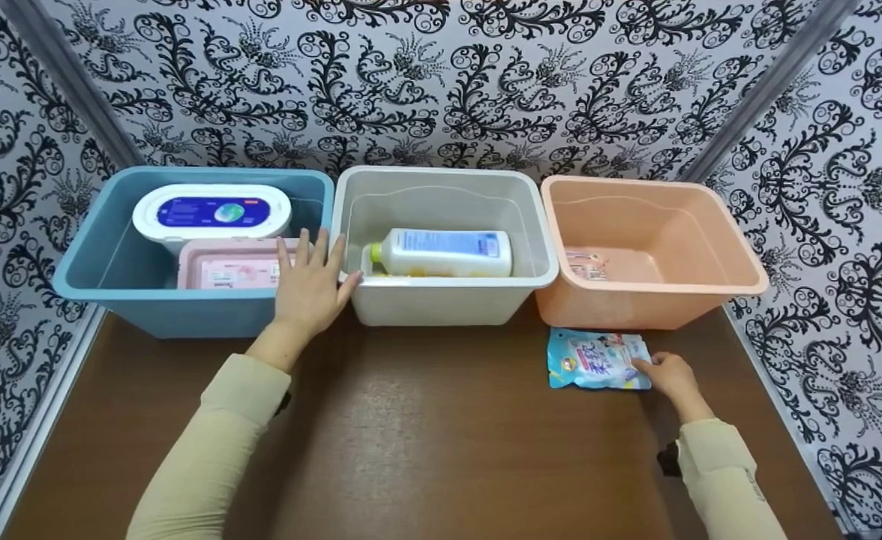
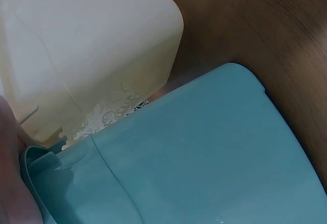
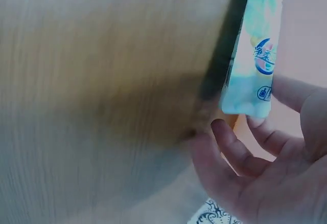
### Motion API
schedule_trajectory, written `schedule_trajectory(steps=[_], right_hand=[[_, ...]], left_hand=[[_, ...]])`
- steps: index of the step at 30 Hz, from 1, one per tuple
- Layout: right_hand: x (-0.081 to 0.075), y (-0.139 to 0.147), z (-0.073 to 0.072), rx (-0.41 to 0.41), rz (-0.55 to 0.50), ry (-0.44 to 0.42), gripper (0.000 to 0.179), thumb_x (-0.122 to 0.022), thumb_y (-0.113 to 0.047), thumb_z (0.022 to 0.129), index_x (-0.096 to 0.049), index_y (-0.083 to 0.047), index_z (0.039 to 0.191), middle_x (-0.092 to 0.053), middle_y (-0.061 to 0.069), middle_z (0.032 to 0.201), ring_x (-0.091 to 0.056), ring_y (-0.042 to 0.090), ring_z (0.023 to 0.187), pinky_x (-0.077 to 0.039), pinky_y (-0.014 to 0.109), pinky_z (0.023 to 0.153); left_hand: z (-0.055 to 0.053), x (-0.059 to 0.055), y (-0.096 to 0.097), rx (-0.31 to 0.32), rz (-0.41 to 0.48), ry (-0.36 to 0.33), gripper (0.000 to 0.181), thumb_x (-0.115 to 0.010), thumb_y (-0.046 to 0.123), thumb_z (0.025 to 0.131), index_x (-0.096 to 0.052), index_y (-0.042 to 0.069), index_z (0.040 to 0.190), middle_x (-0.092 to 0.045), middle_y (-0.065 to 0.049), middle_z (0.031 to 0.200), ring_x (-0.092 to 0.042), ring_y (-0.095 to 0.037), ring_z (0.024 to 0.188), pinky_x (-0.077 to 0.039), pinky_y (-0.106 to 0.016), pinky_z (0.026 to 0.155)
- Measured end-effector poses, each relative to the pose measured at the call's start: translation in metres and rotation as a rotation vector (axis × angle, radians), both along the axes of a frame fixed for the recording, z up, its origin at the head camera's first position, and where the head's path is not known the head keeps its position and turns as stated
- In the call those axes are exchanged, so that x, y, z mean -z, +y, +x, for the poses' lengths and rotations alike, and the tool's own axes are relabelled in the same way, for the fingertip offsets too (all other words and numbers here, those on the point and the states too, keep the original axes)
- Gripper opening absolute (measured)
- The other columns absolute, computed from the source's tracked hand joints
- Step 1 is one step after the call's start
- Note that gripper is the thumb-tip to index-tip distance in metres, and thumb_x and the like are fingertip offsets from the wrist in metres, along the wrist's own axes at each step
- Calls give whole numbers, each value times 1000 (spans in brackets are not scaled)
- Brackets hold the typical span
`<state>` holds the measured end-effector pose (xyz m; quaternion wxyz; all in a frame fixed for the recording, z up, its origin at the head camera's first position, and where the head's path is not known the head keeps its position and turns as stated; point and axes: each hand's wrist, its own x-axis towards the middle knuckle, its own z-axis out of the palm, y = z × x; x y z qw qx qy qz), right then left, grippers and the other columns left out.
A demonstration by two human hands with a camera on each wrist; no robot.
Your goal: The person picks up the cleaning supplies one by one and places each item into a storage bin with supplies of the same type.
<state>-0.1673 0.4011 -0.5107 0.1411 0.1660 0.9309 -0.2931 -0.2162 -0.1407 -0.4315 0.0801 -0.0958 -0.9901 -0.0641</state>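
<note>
My right hand [image 1: 673, 379] pinches the right edge of a light blue printed pouch [image 1: 598, 360], thumb on top. The pouch lies in front of the peach bin [image 1: 632, 309]; in the right wrist view its end [image 3: 250, 93] sits between thumb and fingers. With fingers spread, my left hand [image 1: 307, 292] rests over the front rims where the blue bin [image 1: 193, 319] and the grey-white bin [image 1: 441, 306] meet. Only a strip of that hand [image 2: 15, 183] shows in the left wrist view, beside the blue bin's wall [image 2: 194, 142].
Inside the blue bin are a white oval tub [image 1: 212, 210] and a pink box [image 1: 238, 271]. A white bottle [image 1: 448, 251] with a yellow-green cap lies in the middle bin. The peach bin holds a small printed packet [image 1: 587, 264]. Patterned walls [image 1: 426, 75] enclose the brown table [image 1: 441, 442].
</note>
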Motion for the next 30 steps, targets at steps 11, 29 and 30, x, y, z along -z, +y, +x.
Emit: schedule_trajectory(steps=[11,29,30], right_hand=[[-11,-5,1,290,-622,51,30,-51,-19,94,-39,4,108,-50,3,89,-57,5,68,-56,25,65],[-28,-7,6,435,-1091,5,28,-57,-6,91,-57,0,118,-65,-5,76,-65,6,73,-55,20,70],[-29,-7,7,459,-1158,-12,16,-55,-4,91,-64,-4,105,-66,-3,76,-65,7,73,-55,21,70]], left_hand=[[-1,0,0,-4,6,-16,68,-32,53,96,-27,10,148,-23,-20,153,-16,-42,142,1,-63,112],[-2,2,-1,-2,22,-15,68,-31,53,96,-27,9,148,-22,-20,153,-17,-42,141,0,-63,112],[-2,2,-1,-2,20,-14,68,-32,53,96,-26,9,148,-22,-20,153,-18,-42,141,0,-63,112]])
